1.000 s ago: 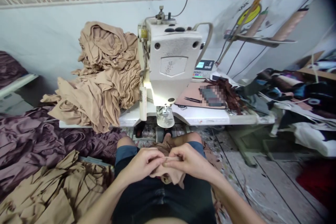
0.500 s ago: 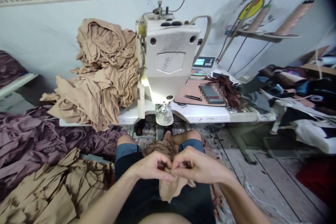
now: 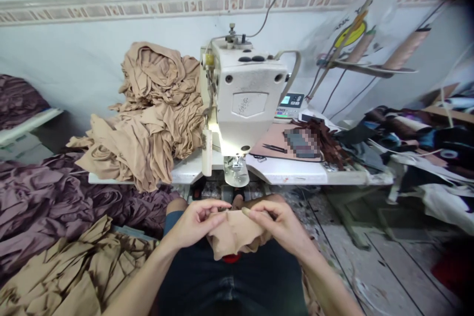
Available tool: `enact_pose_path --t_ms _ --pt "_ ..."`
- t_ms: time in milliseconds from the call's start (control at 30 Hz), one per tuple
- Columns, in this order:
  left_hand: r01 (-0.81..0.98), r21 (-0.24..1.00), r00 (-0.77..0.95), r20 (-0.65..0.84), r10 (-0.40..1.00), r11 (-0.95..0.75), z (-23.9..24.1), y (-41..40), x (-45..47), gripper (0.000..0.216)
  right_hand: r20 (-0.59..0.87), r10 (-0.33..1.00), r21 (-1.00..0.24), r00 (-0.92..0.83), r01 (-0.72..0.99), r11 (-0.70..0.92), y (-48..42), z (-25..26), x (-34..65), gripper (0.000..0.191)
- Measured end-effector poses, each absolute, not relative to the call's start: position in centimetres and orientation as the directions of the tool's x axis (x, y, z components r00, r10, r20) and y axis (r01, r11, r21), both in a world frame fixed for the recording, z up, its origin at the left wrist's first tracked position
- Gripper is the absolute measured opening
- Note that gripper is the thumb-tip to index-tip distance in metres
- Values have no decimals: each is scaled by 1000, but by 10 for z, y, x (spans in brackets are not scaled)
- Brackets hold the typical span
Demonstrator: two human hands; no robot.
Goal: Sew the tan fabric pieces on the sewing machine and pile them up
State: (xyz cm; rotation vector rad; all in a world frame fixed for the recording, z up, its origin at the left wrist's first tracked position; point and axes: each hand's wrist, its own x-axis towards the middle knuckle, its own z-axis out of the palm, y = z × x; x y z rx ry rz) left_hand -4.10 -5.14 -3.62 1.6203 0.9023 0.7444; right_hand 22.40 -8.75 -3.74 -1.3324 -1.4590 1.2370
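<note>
A piece of beige fabric (image 3: 237, 232) hangs between my two hands, above my lap and short of the sewing machine. My left hand (image 3: 202, 222) pinches its upper left edge between thumb and fingers. At the upper right edge, my right hand (image 3: 276, 222) grips it the same way, so the top edge is stretched between them. The lower part droops in folds. Just beyond the hands stands a white sewing machine (image 3: 248, 103), its lit needle area above a rounded metal plate (image 3: 237, 173).
Beige cloth (image 3: 148, 118) is heaped left of the machine. Purple cloth (image 3: 74, 202) and tan cloth (image 3: 85, 266) lie lower left. Small snips (image 3: 274, 148) rest on a pink mat (image 3: 264, 145) to the right. Thread cones (image 3: 407, 49) stand on a holder; dark spools (image 3: 418, 128) crowd the far right.
My hands have moved apart and slightly up, spreading the fabric that was bunched between them. The view has shifted, so the machine appears lower and a little further right.
</note>
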Motion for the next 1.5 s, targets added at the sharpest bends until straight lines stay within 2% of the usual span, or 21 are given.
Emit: enact_pose_path --t_ms 67,167,300,367,467,567,667,767,1000,1133,1300,1400,1500 --pt "244 928 507 124 853 -280 -34 -49 -45 31 62 993 -958 -104 274 88 -90 -30 218 42" --pt "303 838 483 275 831 -453 -31 -48 -47 27 312 946 -843 -89 434 319 -96 -20 213 33" --pt "265 863 415 301 858 -431 -25 -46 -39 22 454 889 -755 -51 509 414 -94 -15 213 29" --pt "230 903 351 272 896 -364 -22 -43 -32 21 445 896 -769 -6 510 385 -87 -15 215 31" --pt "201 936 287 225 931 -288 -19 -34 -22 26 346 935 -842 73 465 275 -72 -15 217 36" --pt "227 940 238 199 951 -254 -17 -23 -15 29 227 966 -910 127 380 164 -56 -12 221 42" --pt "264 942 202 156 967 -208 -12 -14 -10 31 171 976 -943 132 310 123 -44 -12 226 45" --pt "256 952 155 130 979 -167 -5 -4 -3 30 157 978 -957 139 266 115 -35 -14 231 47" --pt "91 973 121 203 972 -214 -10 15 15 19 181 959 -970 220 203 136 -15 -26 239 47" --pt "46 966 129 248 960 -255 -13 25 19 26 214 950 -962 227 218 164 -5 -28 246 49" --pt "5 974 164 221 961 -225 -13 30 20 36 192 953 -970 236 191 148 -3 -38 246 51" --pt "-8 983 99 183 978 -183 -22 26 17 40 146 960 -981 238 163 108 -10 -53 243 56" --pt "79 979 10 188 982 -188 -36 16 3 39 105 965 -987 242 143 72 -21 -73 245 62"
